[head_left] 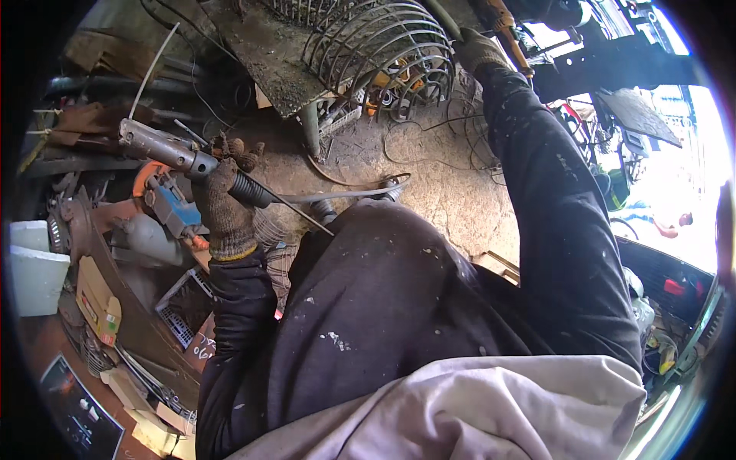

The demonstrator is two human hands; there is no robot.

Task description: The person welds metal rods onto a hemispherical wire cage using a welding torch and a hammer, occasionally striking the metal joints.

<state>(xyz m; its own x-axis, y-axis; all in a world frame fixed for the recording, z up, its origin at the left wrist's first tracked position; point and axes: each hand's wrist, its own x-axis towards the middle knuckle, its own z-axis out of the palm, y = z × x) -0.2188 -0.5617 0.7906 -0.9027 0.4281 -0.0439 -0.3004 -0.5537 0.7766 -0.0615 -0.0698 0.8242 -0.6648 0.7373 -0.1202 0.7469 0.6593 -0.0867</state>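
Observation:
My left hand [232, 211], in a knitted work glove, is wrapped around a welding electrode holder [157, 146]. This has a brown tubular body, and a thin pale rod [156, 67] stands up from its far end. A black coil spring [251, 189] and a grey cable come out on the hand's other side. Up at the top right, my gloved right hand [479, 52] is closed around the end of a greyish bar [442, 17]. Beside it, a cage of curved metal bars [376, 50] rests on a dirty metal table [264, 57].
A blue and orange power tool [172, 203] and a grey cylinder [149, 239] are at my left, near white containers [38, 280] and a cardboard box [96, 299]. Loose cables cross the floor [452, 207]. Stacked metal parts and a black radiator-like panel [663, 276] stand at right.

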